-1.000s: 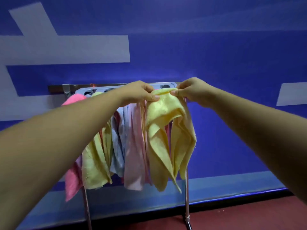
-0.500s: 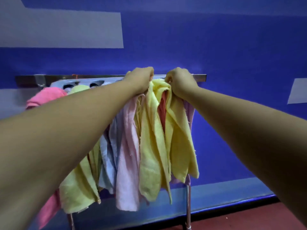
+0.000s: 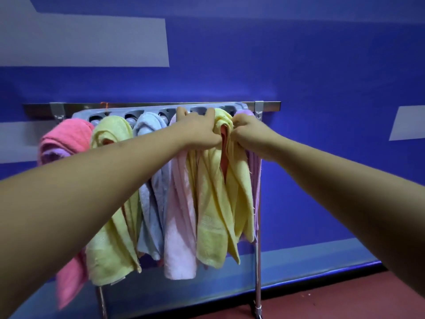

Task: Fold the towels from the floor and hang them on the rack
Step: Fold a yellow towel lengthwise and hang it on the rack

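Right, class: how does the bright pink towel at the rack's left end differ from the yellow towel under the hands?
The bright pink towel hangs untouched at the left end; the yellow towel, near the right end, has the left hand and right hand on its top. Both drape over the rack.

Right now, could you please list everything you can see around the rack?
rack: one, chrome, by the wall
hanger: one, grey, holed, on the rack's top
pink towel: one, hot pink, far left
left yellow towel: one, second
blue towel: one, pale blue, third
pale pink towel: one, fourth
right yellow towel: one, fifth
lilac towel: one, right end
wall: blue, grey patches
floor: dark red
left hand: fingers spread over towel tops
right hand: pinching right yellow towel's top
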The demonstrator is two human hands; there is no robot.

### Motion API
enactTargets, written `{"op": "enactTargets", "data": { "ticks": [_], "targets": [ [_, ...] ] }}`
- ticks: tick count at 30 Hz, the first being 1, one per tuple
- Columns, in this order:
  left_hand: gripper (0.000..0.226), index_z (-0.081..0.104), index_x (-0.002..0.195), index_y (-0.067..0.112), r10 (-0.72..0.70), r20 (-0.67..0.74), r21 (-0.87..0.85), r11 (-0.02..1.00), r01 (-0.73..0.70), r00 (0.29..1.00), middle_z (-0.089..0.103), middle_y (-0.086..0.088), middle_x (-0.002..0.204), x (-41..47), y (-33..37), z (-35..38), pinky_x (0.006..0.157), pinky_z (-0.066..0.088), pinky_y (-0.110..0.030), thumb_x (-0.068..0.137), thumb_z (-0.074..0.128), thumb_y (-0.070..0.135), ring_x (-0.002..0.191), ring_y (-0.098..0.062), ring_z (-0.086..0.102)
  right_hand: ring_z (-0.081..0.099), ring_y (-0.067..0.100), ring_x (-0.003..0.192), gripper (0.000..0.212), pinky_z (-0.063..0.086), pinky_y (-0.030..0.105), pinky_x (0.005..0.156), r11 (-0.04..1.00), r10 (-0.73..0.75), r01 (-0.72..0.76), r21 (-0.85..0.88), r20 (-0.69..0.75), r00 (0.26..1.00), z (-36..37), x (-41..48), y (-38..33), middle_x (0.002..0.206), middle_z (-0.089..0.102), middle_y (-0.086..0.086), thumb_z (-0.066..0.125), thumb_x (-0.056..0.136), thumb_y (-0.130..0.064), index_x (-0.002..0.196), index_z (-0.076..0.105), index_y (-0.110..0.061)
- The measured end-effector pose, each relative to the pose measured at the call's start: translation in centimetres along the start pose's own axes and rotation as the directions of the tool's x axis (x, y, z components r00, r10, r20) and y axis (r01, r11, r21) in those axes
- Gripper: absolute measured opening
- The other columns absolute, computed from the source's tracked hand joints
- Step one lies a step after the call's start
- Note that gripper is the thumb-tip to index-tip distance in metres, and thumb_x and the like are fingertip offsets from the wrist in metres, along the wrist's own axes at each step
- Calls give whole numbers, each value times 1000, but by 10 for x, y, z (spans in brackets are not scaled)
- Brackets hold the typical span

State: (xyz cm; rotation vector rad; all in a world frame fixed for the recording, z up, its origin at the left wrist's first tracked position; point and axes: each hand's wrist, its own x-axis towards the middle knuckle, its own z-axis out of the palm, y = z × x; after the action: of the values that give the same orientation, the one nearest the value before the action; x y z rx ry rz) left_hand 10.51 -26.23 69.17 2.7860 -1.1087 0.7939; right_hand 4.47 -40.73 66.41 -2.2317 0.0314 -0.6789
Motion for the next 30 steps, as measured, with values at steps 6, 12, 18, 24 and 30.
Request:
{"op": "enactTargets", "data": {
  "ticks": [6,12,18,24,30],
  "targets": [
    [47,40,115,14,-37,-25,64,997,38,999,63,-7,87,-2,-2,6,94,25,-45,85,52,48,99,-30,56,59,21,77,16,50,32,70,940,6,-15,341,27,1000,20,-15,20,84,63,11,60,83,-4,97,63,-12],
    [52,42,132,16,3,-49,245,969,9,999,63,-13,109,-10,-2,18,99,25,-46,87,50,41,116,-28,49,50,6,62,24,42,16,57,996,-32,39,85,-89,996,30,-17,29,66,54,-9,46,83,2,76,58,-18],
    [53,36,128,3,-58,-4,154,986,58,998,66,-14,101,-19,19,7,100,26,-50,90,46,38,103,-33,55,58,16,73,16,50,33,68,998,32,-30,62,-42,999,29,-24,31,78,64,2,50,83,-8,91,64,-9],
    [46,41,125,9,-89,-35,-80,993,86,995,59,-15,115,-62,23,2,96,35,-46,85,53,28,114,-36,51,60,18,78,26,49,32,70,991,82,-80,-109,8,997,7,-64,23,92,69,6,49,84,-15,104,65,-8],
    [56,41,136,5,-68,204,-394,908,146,977,51,-14,130,-147,26,35,89,46,-35,86,60,22,111,-29,56,61,25,108,49,51,33,86,957,199,-176,-231,79,977,19,-147,27,132,59,13,51,91,-21,138,50,-9]
  ]
}}
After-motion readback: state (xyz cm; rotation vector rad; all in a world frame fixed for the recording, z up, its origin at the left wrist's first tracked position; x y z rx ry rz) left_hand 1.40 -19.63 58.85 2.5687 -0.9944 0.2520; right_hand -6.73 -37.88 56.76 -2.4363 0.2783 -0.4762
